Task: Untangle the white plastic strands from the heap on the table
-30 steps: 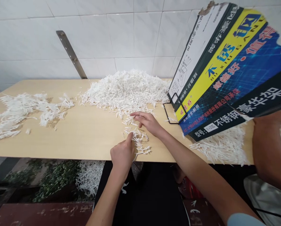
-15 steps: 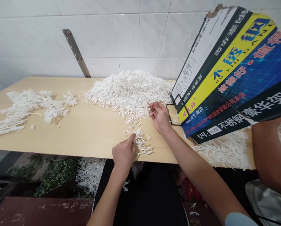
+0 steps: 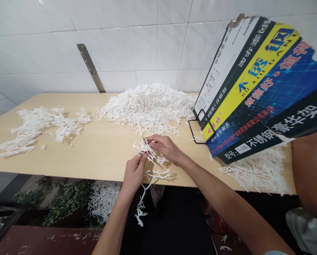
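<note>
While left hand [image 3: 133, 174] clamps white, branching, plastic-looking strands [image 3: 145, 147] above flat, wood-toned surface [image 3: 94, 156], presumably for steadiness, I see right hand [image 3: 165, 147] touching them, grip unclear.

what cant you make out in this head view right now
All in the head view:
Left hand: fingertips, hidden by its thumb and white sprigs.
Co-worker's arm: its hand, hidden behind printed cardboard or past the right edge.
White pile below the tabletop: full extent, covered by tabletop and left forearm.
Printed cardboard: finest lettering, too small.

Left hand [image 3: 134, 172], right hand [image 3: 165, 147], white sprigs [image 3: 147, 148] (held)
</note>
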{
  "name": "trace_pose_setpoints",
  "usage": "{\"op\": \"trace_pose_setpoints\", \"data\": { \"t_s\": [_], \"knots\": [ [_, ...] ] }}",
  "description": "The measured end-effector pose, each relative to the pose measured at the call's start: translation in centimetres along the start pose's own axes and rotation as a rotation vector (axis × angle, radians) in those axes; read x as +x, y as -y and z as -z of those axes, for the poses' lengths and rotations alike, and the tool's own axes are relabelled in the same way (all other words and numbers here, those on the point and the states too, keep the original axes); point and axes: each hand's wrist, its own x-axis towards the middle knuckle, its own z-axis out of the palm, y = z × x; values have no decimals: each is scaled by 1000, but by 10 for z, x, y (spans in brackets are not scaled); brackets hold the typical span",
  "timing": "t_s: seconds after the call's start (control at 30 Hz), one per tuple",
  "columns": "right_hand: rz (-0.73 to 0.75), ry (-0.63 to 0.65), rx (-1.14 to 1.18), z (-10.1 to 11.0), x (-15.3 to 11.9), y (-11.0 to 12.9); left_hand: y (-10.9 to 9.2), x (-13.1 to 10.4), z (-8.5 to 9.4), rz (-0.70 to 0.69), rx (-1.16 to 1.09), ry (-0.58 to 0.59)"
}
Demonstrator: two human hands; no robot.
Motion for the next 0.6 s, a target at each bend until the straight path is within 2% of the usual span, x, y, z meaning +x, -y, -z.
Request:
{"op": "trace_pose_setpoints", "data": {
  "t_s": [0.13, 0.33, 0.43, 0.53, 0.6],
  "knots": [
    [-124, -20, 98, -7, 1, -2, 2, 0, 0, 4, 5, 25],
    [-171, -160, 230, -11, 2, -6, -6, -1, -5, 49, -87, -104],
    [-207, -108, 227, -11, 1, -4, -6, -1, -5, 109, -174, -140],
    [-238, -17, 248, -11, 1, -4, -5, -1, 0, 155, -255, -124],
    [-243, 0, 267, -11, 1, -5, -4, -1, 3, 174, -315, -111]
  ]
}}
